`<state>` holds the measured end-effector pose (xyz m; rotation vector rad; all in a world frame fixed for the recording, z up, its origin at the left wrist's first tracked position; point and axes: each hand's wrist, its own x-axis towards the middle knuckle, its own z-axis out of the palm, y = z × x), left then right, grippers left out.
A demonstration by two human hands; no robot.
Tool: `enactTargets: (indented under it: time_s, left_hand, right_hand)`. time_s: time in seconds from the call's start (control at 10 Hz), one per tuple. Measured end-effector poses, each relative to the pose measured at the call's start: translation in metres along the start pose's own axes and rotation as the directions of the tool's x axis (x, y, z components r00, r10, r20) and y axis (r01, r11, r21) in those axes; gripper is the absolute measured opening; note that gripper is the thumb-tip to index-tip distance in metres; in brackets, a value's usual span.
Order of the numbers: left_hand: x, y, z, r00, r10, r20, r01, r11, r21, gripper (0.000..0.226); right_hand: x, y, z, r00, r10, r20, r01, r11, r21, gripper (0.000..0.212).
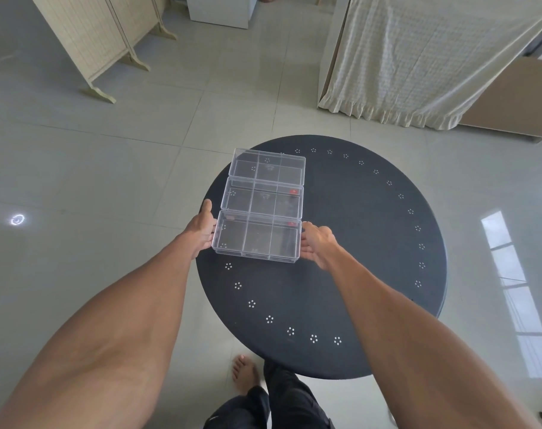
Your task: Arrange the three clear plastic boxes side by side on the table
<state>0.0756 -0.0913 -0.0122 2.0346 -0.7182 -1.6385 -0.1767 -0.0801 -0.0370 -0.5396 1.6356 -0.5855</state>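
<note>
Three clear plastic boxes with inner dividers lie in a row on the round black table (356, 243), long sides touching, running away from me along the table's left part. The far box (267, 166) reaches the table's back left edge. The middle box (263, 198) has a small red mark at its right end. The near box (257, 237) is held at both short ends: my left hand (201, 227) grips its left end, my right hand (316, 243) grips its right end.
The table has a ring of small white dot clusters near its rim. Around it is pale tiled floor. A folding screen (102, 35) stands at the back left, a cloth-draped frame (418, 57) at the back right. My bare foot (243, 373) is under the table's near edge.
</note>
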Motion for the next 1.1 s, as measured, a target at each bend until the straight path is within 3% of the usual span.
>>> enactTargets:
  time_s: [0.8,0.9,1.0,1.1]
  left_hand:
    - [0.007,0.001,-0.002,1.000,-0.012,-0.014,0.013,1.000,0.021,0.080]
    - [0.013,-0.003,-0.009,0.998,-0.018,-0.053,0.020,0.999,0.032,0.090]
    - [0.016,-0.006,-0.010,0.991,0.023,-0.129,-0.003,0.988,0.152,0.110]
    - [-0.001,0.003,0.004,0.960,0.153,-0.236,-0.062,0.934,0.351,0.086]
  right_hand:
    - [0.007,0.001,-0.004,1.000,0.003,0.011,-0.002,0.997,-0.080,0.042]
    - [0.006,0.002,-0.006,0.999,0.011,-0.030,-0.014,0.992,-0.123,0.055]
    - [0.006,0.003,-0.011,0.998,0.012,-0.069,-0.023,0.988,-0.153,0.053]
    - [0.004,0.005,-0.021,0.991,0.004,-0.133,-0.026,0.987,-0.160,0.054]
